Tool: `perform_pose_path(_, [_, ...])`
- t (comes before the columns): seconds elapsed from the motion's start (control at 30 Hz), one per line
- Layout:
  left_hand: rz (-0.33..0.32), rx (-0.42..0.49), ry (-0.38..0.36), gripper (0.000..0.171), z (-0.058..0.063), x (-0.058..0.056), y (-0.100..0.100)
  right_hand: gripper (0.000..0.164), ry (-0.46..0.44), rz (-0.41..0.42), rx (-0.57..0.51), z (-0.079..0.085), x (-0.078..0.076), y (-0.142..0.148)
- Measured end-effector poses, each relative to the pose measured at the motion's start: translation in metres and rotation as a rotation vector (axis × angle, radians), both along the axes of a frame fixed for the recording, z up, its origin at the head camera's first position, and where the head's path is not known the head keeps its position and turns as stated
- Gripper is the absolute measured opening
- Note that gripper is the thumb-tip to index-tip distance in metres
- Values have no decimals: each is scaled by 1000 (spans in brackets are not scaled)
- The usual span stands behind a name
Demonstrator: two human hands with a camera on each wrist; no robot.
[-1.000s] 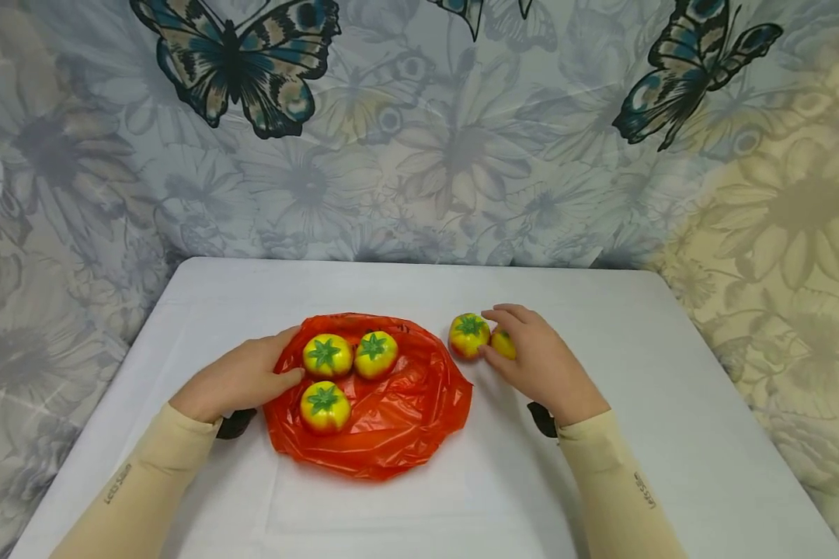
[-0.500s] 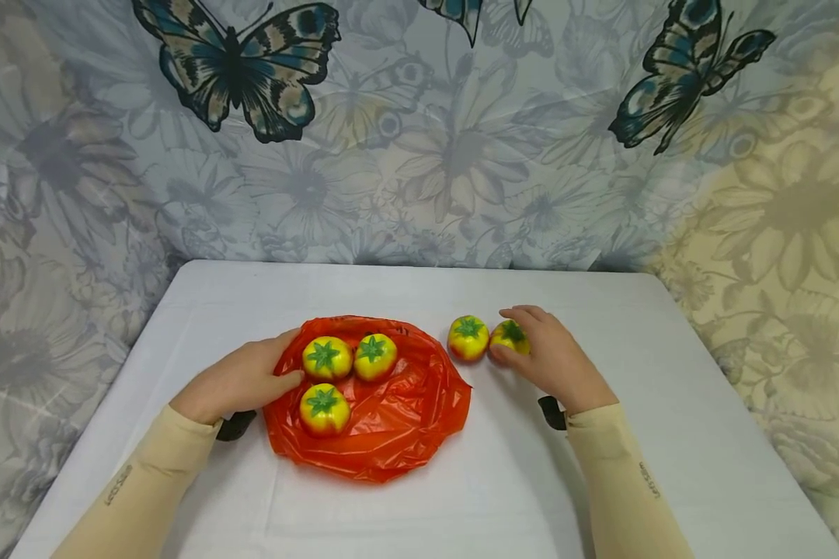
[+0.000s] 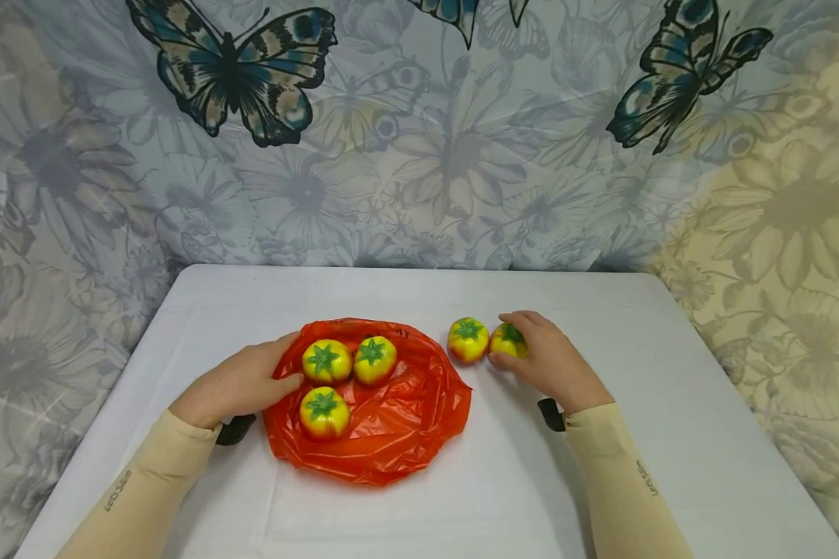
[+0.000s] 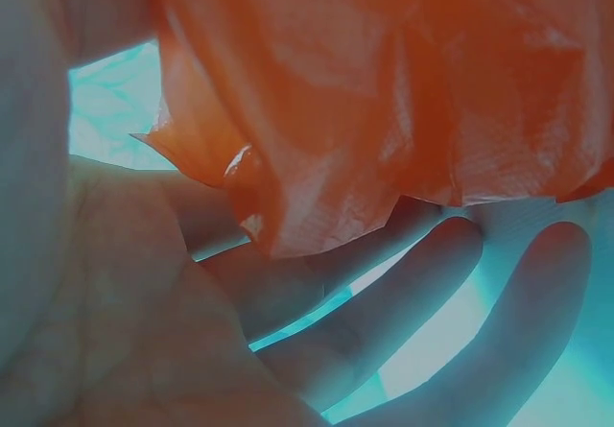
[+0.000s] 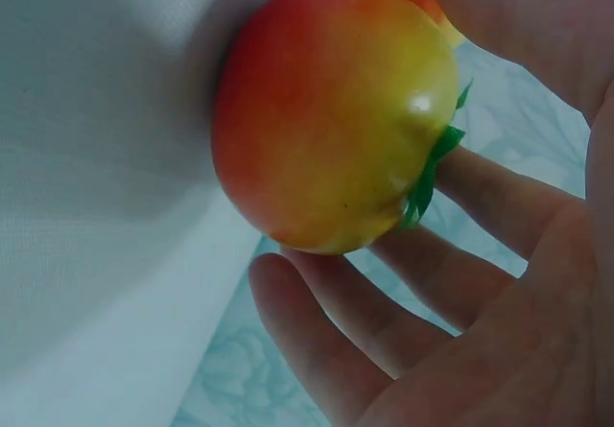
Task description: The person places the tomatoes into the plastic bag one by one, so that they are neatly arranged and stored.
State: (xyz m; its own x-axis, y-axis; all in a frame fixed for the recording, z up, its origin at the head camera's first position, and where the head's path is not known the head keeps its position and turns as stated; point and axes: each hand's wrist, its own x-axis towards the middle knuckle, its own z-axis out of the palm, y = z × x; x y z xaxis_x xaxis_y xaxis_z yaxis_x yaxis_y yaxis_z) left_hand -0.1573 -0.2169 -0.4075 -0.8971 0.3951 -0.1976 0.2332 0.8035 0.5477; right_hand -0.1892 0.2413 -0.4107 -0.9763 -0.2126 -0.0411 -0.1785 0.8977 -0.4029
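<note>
In the head view a crumpled red plastic bag (image 3: 402,423) lies spread on the white table. Three yellow-and-red toy tomatoes, one of them the front tomato (image 3: 325,413), rest in its left part. My left hand (image 3: 241,380) holds the bag's left edge, thumb over the rim and fingers outside; the left wrist view shows the bag film (image 4: 326,110) hanging before the fingers. To the right, my right hand (image 3: 555,361) curves its thumb and fingers round a tomato (image 5: 336,110) standing on the table. Another tomato (image 3: 468,340) sits just left of that one.
The white-covered table (image 3: 391,520) ends at a back edge near a floral wall covering (image 3: 454,186) with printed butterflies. Dark wrist cameras sit under both wrists, such as the right camera (image 3: 551,414).
My right hand has shifted a little to the right, so more of the tomato beneath it shows. The left hand, the bag and the tomatoes in it stay put.
</note>
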Motion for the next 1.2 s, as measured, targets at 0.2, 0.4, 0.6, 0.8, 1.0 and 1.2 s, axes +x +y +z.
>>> perform_pose_path(0.2, [1, -4, 7, 74, -1, 0, 0, 68, -3, -6, -2, -1, 0, -2])
perform_pose_path(0.4, [7, -13, 6, 74, -1, -1, 0, 68, -27, -26, 15, -1, 0, -2])
perform_pose_path(0.6, [16, -23, 5, 73, 0, -1, 1, 68, -41, -35, 26, -2, -1, -1])
perform_pose_path(0.8, [5, -19, 12, 74, -1, -2, 1, 68, -29, -28, 32, -2, -1, 2])
perform_pose_path(1.0, [4, -11, 6, 74, -1, -2, 1, 67, -6, -20, 21, 1, -1, 5])
perform_pose_path(1.2, [6, -17, 9, 74, -1, -1, 1, 67, 10, -21, 5, 4, -1, 7])
